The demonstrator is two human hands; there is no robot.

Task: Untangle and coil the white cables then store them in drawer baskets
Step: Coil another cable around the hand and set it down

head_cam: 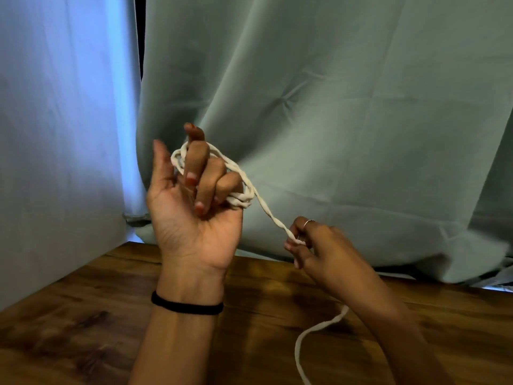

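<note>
A white cable (270, 216) is wound in several loops around the fingers of my left hand (191, 207), which is raised palm toward me above the table, fingers curled over the coil. From the coil a twisted strand runs down and right to my right hand (311, 245), which pinches it between thumb and fingers. The free tail of the cable passes under my right forearm and trails across the wooden table toward the bottom edge of the view. No drawer basket is in view.
A wooden table (83, 315) fills the lower part of the view. A grey-green curtain (333, 107) hangs just behind it, its hem resting on the table's far edge. A lighter curtain (55, 134) hangs at the left.
</note>
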